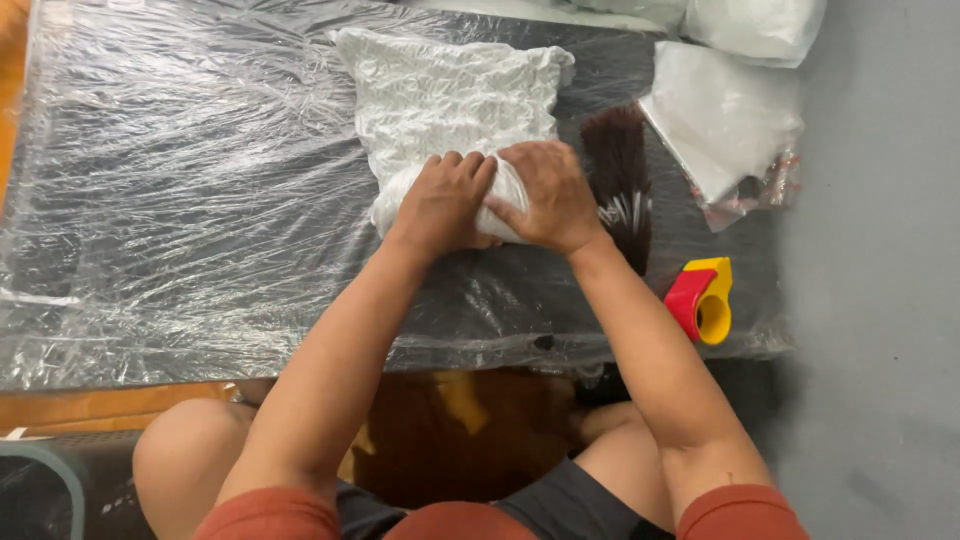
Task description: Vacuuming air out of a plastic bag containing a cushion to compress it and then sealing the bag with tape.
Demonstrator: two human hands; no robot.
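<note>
One wide sheet of clear plastic film (pixel 180 200) is being spread over a dark surface, and it is taking up most of the view. One white crinkled cloth (pixel 450 95) is lying on the film near its far middle, and its near end is being gathered into a roll. Two plastic bags of white material (pixel 725 115) are lying at the far right, one partly cut off by the top edge. One dark brown bundle of bristles (pixel 620 165) is resting just right of the cloth. Two hands are being pressed side by side on the rolled end: the left hand (pixel 440 205) is being curled over it with bent fingers, and the right hand (pixel 545 195) is being wrapped around it. One red and yellow tape dispenser (pixel 705 298) is sitting near the right forearm
</note>
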